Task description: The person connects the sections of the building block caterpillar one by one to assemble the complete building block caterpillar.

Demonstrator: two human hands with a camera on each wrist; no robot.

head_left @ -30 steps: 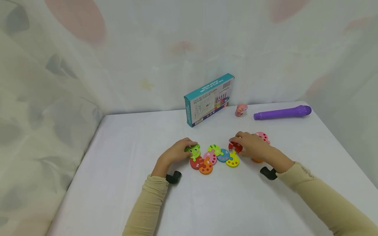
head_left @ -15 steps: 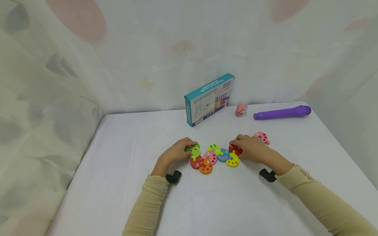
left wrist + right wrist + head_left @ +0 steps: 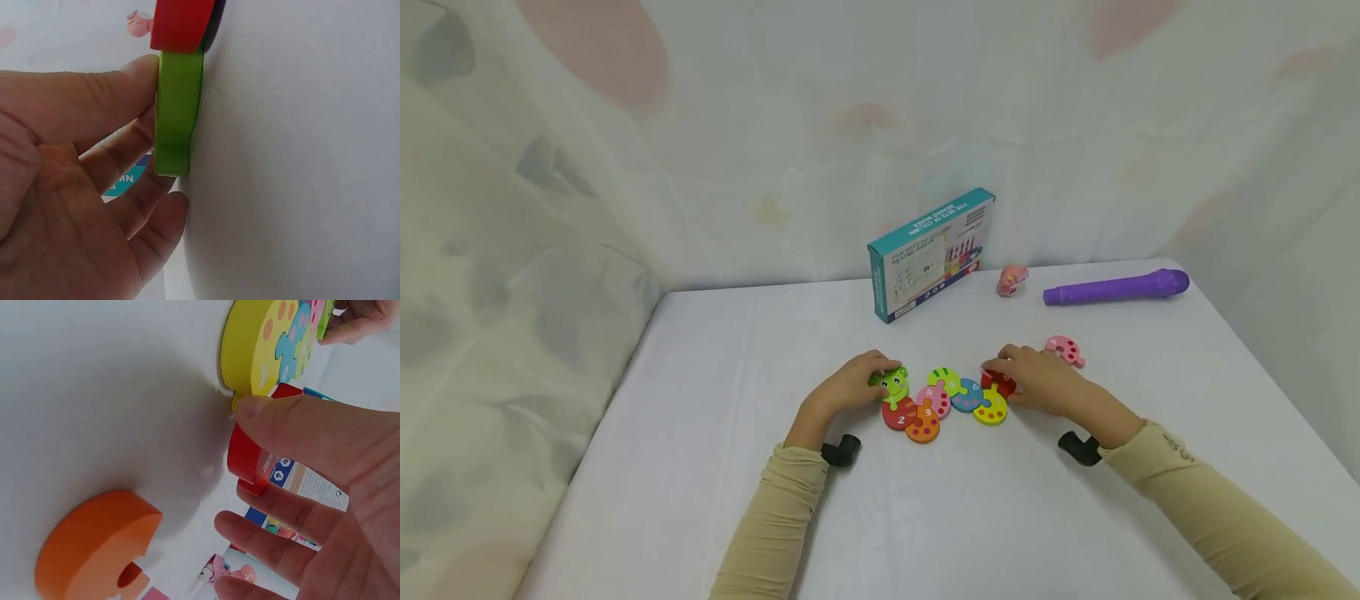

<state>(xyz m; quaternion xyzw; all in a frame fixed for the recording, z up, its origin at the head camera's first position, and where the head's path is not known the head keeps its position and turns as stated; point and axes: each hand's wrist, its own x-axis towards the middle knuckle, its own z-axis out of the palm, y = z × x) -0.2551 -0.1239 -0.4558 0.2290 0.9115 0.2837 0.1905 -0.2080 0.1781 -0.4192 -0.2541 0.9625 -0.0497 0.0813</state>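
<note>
Numbered wooden caterpillar puzzle pieces form a zigzag chain on the white table. My left hand (image 3: 853, 382) pinches the green caterpillar head piece (image 3: 895, 384) at the chain's left end. From it run a red piece (image 3: 897, 415), an orange piece (image 3: 923, 427), then pink, green, blue and yellow (image 3: 992, 409) pieces. Between thumb and fingers, my right hand (image 3: 1041, 379) holds another red piece (image 3: 245, 450) against the yellow one's knob; whether they are fully fitted I cannot tell. A loose orange piece (image 3: 94, 550) lies by the right hand, hidden in the head view.
A loose pink piece (image 3: 1064, 348) lies beyond the right hand. Farther back stand a teal-edged box (image 3: 932, 254) and a small pink figure (image 3: 1012, 280), with a purple toy microphone (image 3: 1116, 287) at the back right. A cloth wall closes off the rear.
My right hand has shifted slightly right and down, bringing the red piece closer onto the yellow knob. The loose orange piece has gone behind this hand in the head view. The left hand stays still.
</note>
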